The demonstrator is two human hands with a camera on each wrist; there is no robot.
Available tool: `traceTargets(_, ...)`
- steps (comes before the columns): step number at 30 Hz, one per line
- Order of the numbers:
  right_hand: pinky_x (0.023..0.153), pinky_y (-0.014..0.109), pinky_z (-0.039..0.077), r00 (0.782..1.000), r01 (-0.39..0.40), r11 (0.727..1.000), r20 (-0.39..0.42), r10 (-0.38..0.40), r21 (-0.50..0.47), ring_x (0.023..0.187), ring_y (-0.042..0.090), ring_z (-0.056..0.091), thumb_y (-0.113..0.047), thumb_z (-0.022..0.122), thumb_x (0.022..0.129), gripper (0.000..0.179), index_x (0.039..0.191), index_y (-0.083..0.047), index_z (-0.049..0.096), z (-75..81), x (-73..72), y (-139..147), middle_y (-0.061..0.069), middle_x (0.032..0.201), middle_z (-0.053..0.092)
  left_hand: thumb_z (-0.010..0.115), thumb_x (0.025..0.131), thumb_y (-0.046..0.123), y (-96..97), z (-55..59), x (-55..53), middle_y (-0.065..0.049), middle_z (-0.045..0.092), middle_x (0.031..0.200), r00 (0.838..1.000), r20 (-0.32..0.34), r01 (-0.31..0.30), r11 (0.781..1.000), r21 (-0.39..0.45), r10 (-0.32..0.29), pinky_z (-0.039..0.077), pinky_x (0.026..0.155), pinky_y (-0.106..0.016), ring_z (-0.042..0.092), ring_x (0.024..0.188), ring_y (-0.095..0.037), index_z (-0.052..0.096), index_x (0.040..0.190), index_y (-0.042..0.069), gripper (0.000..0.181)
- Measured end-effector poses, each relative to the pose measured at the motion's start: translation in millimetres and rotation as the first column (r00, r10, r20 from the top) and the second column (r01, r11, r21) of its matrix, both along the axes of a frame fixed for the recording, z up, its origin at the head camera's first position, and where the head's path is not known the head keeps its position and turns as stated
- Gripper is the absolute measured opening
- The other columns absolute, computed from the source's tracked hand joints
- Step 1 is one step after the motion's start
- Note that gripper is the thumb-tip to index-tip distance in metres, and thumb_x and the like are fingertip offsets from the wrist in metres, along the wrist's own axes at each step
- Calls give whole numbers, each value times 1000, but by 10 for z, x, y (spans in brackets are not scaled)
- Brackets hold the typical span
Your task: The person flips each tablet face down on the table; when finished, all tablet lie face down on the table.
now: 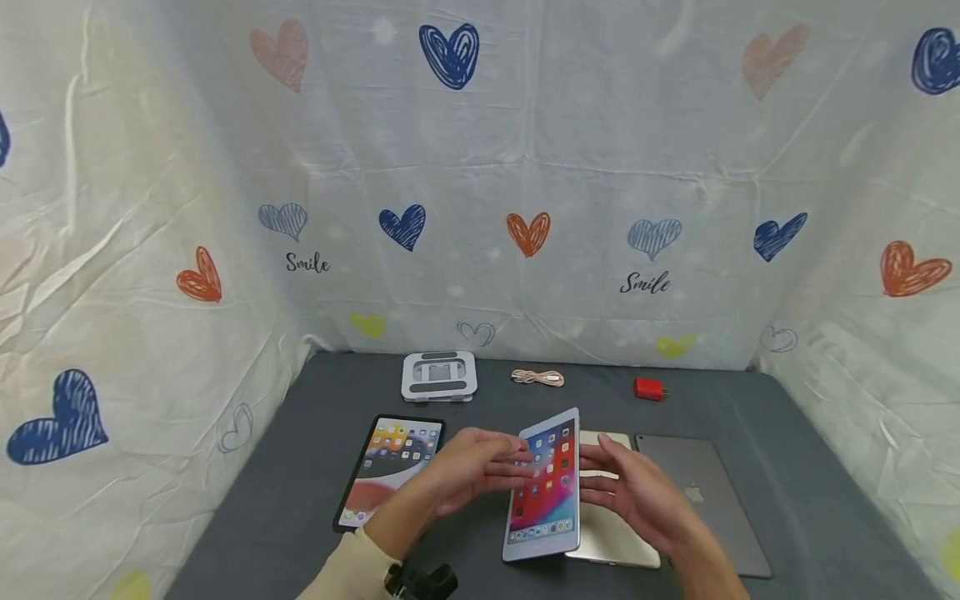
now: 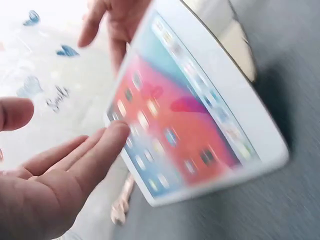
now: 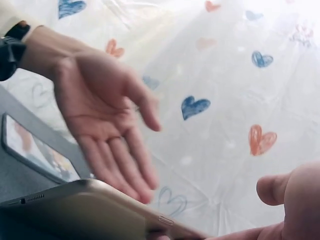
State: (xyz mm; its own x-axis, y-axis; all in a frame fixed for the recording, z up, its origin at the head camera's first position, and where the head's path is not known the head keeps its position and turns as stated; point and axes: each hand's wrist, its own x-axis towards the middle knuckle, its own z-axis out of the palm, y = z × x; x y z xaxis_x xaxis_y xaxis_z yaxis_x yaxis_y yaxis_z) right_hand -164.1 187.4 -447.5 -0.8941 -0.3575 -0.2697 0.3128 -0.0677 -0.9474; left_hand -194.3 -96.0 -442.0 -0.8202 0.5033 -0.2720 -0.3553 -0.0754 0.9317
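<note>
A white-framed tablet is tilted up between both hands, its lit screen of app icons facing left. My left hand has its fingers straight, their tips at the screen's left side; in the left wrist view the thumb stands apart from the tablet. From the other side, my right hand reaches straight fingers to the tablet's right edge and back, thumb raised away from it. The right wrist view shows the tablet's gold back with fingertips against it. Under it and to its right lies a gold tablet, partly hidden.
A black-framed tablet with a lit screen lies at left, partly behind the left arm. Face down at right is a grey tablet. Along the back sit a folding stand, a coiled cable and a red charger plug.
</note>
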Motion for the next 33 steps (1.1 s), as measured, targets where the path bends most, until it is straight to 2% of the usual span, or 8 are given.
traceTargets(3, 108, 39, 63, 998, -53, 998, -46, 53, -15, 123, 28, 72, -55, 37, 118, 85, 162, 17, 31, 90, -5, -80, 34, 158, 48, 61, 113, 22, 61, 129, -56, -30, 65, 149, 1000, 6, 24, 999, 43, -25, 61, 108, -45, 69, 134, -42, 53, 150, -16, 53)
traceTargets(6, 109, 39, 62, 991, -104, 995, -90, 103, -6, 126, 30, 72, -53, 35, 119, 83, 161, 18, 32, 162, -26, -177, 36, 157, 47, 59, 114, 22, 63, 215, -95, -29, 66, 148, 999, -9, 42, 999, 23, -42, 61, 109, -46, 68, 136, -42, 53, 151, -15, 53)
traceTargets(10, 109, 40, 62, 984, -125, 992, -124, 129, 33, 129, 30, 71, -52, 37, 119, 82, 161, 18, 32, 233, -52, -315, 36, 158, 47, 59, 114, 22, -10, 272, -113, -28, 65, 150, 998, -16, 60, 998, -1, -60, 60, 111, -49, 67, 137, -42, 53, 152, -15, 53)
traceTargets(18, 116, 41, 58, 976, -133, 990, -166, 140, 56, 134, 37, 68, -48, 40, 119, 77, 163, 15, 33, 240, -115, -622, 34, 163, 40, 58, 113, 22, -276, 320, -166, -28, 59, 156, 997, 4, 77, 997, 9, -77, 61, 109, -54, 64, 140, -44, 51, 152, -13, 54)
traceTargets(26, 124, 48, 50, 952, -214, 975, -210, 222, 64, 145, 46, 58, -46, 37, 120, 70, 163, 10, 39, 193, -158, -798, 31, 169, 40, 57, 113, 26, -528, 331, -223, -26, 60, 153, 999, 5, 49, 998, -38, -49, 63, 107, -55, 65, 138, -45, 49, 153, -12, 56)
traceTargets(29, 126, 49, 48, 950, -234, 970, -197, 242, 62, 148, 48, 54, -46, 37, 120, 72, 163, 12, 37, 145, -165, -813, 33, 170, 37, 57, 114, 27, -628, 322, -230, -25, 62, 151, 1000, -1, 31, 998, -63, -31, 63, 106, -54, 68, 133, -40, 51, 152, -11, 54)
traceTargets(33, 126, 46, 48, 965, -218, 975, -140, 223, 50, 150, 50, 52, -46, 42, 119, 75, 162, 16, 35, 28, -168, -792, 36, 170, 34, 56, 114, 29, -768, 282, -223, -23, 63, 148, 1000, -15, 17, 993, -113, -19, 64, 104, -53, 71, 125, -33, 55, 150, -8, 51)
